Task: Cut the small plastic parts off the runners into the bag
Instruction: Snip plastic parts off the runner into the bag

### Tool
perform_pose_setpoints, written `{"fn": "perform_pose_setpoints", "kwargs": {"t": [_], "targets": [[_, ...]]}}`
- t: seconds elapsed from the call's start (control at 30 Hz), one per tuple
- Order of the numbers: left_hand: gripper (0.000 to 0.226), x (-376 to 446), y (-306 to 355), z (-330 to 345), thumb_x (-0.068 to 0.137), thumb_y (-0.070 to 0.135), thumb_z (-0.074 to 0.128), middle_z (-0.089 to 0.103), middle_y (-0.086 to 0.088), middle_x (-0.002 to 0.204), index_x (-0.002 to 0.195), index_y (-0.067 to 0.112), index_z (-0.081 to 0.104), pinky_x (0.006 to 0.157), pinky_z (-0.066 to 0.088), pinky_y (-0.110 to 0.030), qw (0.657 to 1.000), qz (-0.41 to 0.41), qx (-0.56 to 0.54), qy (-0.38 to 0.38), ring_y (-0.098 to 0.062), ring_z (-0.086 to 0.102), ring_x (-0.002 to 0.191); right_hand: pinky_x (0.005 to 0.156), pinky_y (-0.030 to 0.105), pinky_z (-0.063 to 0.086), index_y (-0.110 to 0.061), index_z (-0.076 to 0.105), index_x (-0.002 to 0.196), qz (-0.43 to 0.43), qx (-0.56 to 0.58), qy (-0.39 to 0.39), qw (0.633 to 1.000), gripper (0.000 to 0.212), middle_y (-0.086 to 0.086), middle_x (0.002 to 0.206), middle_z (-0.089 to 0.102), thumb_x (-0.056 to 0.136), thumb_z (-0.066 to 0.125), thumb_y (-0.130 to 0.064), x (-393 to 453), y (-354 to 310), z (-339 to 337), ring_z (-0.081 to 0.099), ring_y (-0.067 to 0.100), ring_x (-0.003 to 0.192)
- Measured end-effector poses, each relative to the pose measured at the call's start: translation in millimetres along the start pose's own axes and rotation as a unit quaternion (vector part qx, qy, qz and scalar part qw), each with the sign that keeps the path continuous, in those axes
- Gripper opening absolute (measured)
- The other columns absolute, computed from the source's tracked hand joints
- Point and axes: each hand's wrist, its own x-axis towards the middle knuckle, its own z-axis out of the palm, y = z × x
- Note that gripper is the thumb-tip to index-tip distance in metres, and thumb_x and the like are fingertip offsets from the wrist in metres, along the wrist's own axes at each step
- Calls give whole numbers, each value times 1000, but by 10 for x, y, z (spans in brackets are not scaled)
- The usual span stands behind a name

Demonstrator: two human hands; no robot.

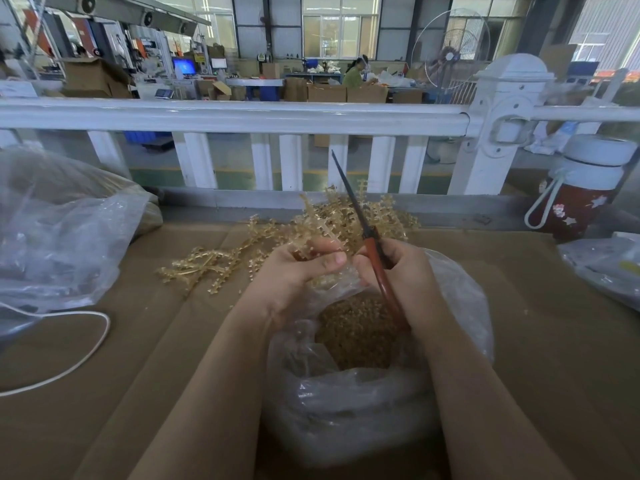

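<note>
My left hand (298, 271) grips an amber plastic runner (322, 233) just above the open mouth of a clear plastic bag (460, 306). My right hand (398, 271) holds red-handled scissors (377, 268), whose dark blades (346, 188) point up and away, close together. Inside the bag lies a heap of small amber cut parts (356, 334). More amber runners lie in a pile (381, 216) behind my hands and spread to the left (207, 265) on the brown cardboard table top (156, 358).
A large crumpled clear bag (62, 230) fills the left side, with a white cord (83, 355) looping in front of it. A red bottle with a white lid (585, 188) stands at the right by another plastic bag (602, 265). A white railing (242, 116) runs behind the table.
</note>
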Motion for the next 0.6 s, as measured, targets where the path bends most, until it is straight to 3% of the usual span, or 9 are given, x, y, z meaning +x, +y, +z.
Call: {"fn": "perform_pose_setpoints", "kwargs": {"t": [0.1, 0.17, 0.23, 0.37, 0.5, 0.6], "targets": [[57, 5, 58, -71, 56, 29, 84, 75, -6, 100, 109, 15, 68, 74, 54, -28, 999, 14, 25, 41, -18, 69, 86, 71, 24, 56, -21, 72, 82, 11, 8, 9, 1000, 8, -5, 73, 72, 88, 76, -21, 2, 6, -31, 66, 4, 66], [62, 19, 82, -125, 55, 29, 84, 73, -8, 100, 113, 16, 66, 81, 52, -34, 997, 31, 28, 68, -21, 66, 84, 68, 20, 55, -20, 72, 81, 4, 12, 9, 1000, 8, -6, 70, 71, 88, 76, -20, 1, 8, -46, 65, 4, 65], [51, 20, 99, -135, 58, 24, 84, 72, -4, 91, 106, 17, 70, 78, 55, -31, 996, 32, 43, 69, -15, 66, 74, 62, 15, 51, -20, 72, 80, -9, 16, 3, 1000, 10, -9, 66, 68, 88, 76, -18, -3, 9, -48, 63, 1, 61], [17, 25, 55, -62, 58, 19, 83, 73, -1, 76, 74, 18, 77, 60, 52, -17, 994, 41, 90, 46, -9, 67, 65, 60, 11, 49, -24, 71, 78, -30, 5, -11, 999, 13, -11, 66, 69, 87, 76, -17, -7, 18, -28, 63, -1, 61], [12, 44, 3, -32, 67, 15, 81, 72, 1, 71, 76, 11, 75, 59, 49, -14, 992, 68, 91, 49, -6, 66, 64, 64, 18, 55, -29, 70, 79, -37, -30, -13, 999, 12, -10, 76, 72, 87, 77, -25, 4, 55, -17, 68, 5, 72], [5, 46, -1, -51, 82, 7, 75, 71, 1, 71, 78, 11, 74, 62, 50, -16, 989, 95, 106, 35, -6, 64, 65, 65, 19, 49, -35, 69, 82, -45, -41, 1, 998, 20, -18, 79, 71, 78, 80, -51, 1, 66, -18, 66, 0, 75]]}}
